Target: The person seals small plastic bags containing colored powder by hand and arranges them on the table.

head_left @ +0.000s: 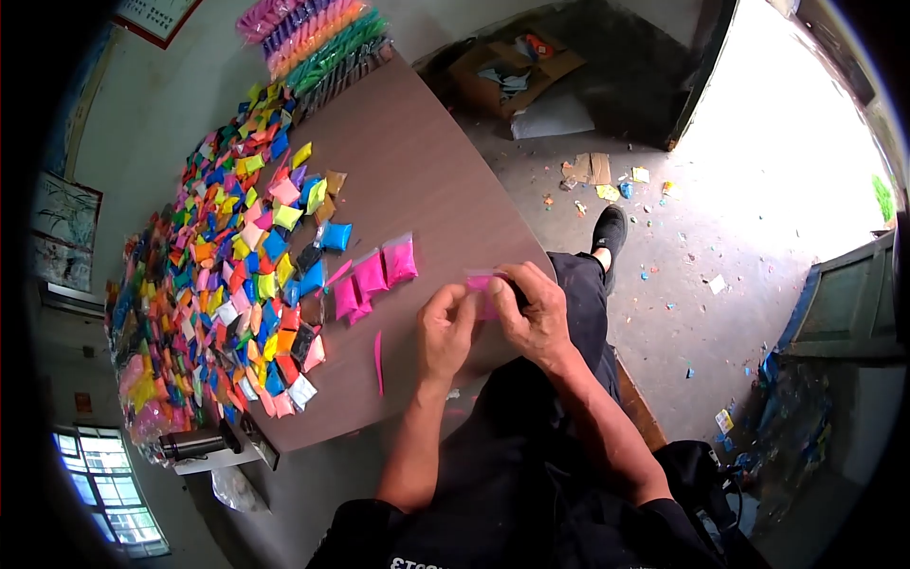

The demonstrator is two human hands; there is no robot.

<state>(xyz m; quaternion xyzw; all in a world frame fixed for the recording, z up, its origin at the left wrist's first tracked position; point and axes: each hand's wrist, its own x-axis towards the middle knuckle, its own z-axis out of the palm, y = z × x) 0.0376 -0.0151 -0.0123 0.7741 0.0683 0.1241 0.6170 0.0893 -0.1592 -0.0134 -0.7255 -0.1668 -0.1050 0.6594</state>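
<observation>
Near the table's front edge, a small clear packet with bright pink contents (pixel 482 282) is between my two hands. My left hand (pixel 447 330) pinches its left side with thumb and fingers. At its right side, my right hand (pixel 536 313) closes on it, the thumb in front and the fingers curled; these hide part of the packet. Just left of my hands lie several filled pink packets, the nearest being a pink packet (pixel 399 259) beside another pink packet (pixel 371 274). A thin pink strip (pixel 378 364) lies apart on the tabletop.
A large heap of small colourful packets (pixel 248 256) covers the left of the brown table (pixel 431 171). Bundles of coloured packs (pixel 313 43) sit at its far end. A dark cylinder (pixel 194 443) is by the left corner. An open cardboard box (pixel 502 76) and scraps lie on the floor.
</observation>
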